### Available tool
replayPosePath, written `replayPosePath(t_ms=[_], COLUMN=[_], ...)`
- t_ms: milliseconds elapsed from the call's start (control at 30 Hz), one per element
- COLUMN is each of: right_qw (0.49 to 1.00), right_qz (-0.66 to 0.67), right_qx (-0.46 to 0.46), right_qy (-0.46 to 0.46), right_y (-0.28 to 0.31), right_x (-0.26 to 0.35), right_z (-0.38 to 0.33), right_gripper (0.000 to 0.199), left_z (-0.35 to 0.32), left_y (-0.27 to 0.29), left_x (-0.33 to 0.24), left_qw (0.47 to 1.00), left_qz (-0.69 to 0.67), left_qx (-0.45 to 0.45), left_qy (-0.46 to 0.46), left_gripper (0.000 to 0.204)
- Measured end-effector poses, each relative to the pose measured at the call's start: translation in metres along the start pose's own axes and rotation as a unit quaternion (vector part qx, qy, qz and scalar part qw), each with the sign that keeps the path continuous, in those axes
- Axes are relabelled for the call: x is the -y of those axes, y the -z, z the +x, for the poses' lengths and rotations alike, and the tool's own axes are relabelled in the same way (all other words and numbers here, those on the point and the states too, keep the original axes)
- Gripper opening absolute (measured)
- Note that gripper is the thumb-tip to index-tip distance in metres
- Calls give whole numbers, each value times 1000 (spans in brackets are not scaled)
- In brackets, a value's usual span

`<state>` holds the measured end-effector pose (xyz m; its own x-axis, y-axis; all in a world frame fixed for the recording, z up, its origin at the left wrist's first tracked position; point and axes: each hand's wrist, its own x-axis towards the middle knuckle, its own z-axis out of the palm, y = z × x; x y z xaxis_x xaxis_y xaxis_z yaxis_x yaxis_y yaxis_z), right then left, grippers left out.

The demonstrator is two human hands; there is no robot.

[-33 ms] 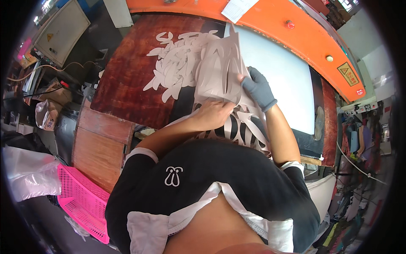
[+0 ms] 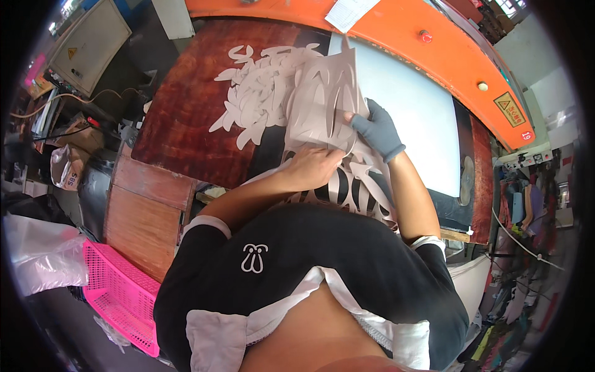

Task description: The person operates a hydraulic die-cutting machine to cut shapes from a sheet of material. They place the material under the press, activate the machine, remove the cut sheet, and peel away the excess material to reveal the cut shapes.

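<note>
Hands first, as I read them from the head view: my left hand [image 2: 317, 166] is bare and lies knuckles up on a pale grey cut-out sheet [image 2: 323, 105], pressing its lower edge. Its fingers curl under, so I cannot tell whether that grip is closed on the sheet or only resting on it. My right hand [image 2: 378, 131] wears a grey-blue glove, and its fingers are pinched shut on the sheet's right edge, thumb on top.

The sheet is full of long leaf-shaped holes. Its upper part stands tilted up off the worktop [image 2: 186, 124], and the lower part trails toward my body, where the holes show dark against what lies beneath. It sits between a white board [image 2: 421, 118] on the right and a pile of cut shapes [image 2: 260, 93] on the left, overlapping both at their edges.

The cut shapes are the same pale grey, leaf-like, heaped loosely on the dark red wooden worktop, just beside the sheet and touching it.

An orange machine frame [image 2: 446, 56] curves along the far edge of the white board. A white paper slip [image 2: 350, 12] lies on the frame near its top. Down at my left, well apart from the hands, a pink plastic basket [image 2: 118, 297] stands on the floor next to a clear plastic bag [image 2: 43, 254].
</note>
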<state>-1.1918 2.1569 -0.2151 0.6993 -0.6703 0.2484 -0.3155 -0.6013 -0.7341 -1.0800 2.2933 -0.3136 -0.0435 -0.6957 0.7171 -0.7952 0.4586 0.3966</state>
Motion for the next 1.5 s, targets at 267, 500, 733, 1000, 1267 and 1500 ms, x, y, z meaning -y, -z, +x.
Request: replayPosePath(t_ms=[267, 500, 733, 1000, 1267, 1500], right_qw=[984, 982, 961, 977, 985, 995], right_qz=[161, 175, 261, 194, 159, 90], right_qx=[6, 76, 51, -5, -38, -30], right_qy=[-76, -6, -79, -85, -54, 2], right_y=[-3, -4, 1, 3, 1, 2], right_x=[-2, 0, -1, -2, -1, 7], right_z=[1, 6, 3, 6, 11, 8], right_gripper=[20, 21, 17, 22, 18, 18], left_z=[52, 86, 92, 98, 92, 106], left_y=[23, -2, 0, 33, 62, 35], left_x=[37, 34, 54, 59, 46, 40], left_qw=[936, 842, 822, 899, 867, 901], left_qz=[-248, -451, -477, -300, -324, -312], left_qx=[-80, -100, -74, -93, -268, -70], left_qy=[237, 279, 302, 305, 268, 293], left_gripper=[67, 70, 66, 48, 34, 56])
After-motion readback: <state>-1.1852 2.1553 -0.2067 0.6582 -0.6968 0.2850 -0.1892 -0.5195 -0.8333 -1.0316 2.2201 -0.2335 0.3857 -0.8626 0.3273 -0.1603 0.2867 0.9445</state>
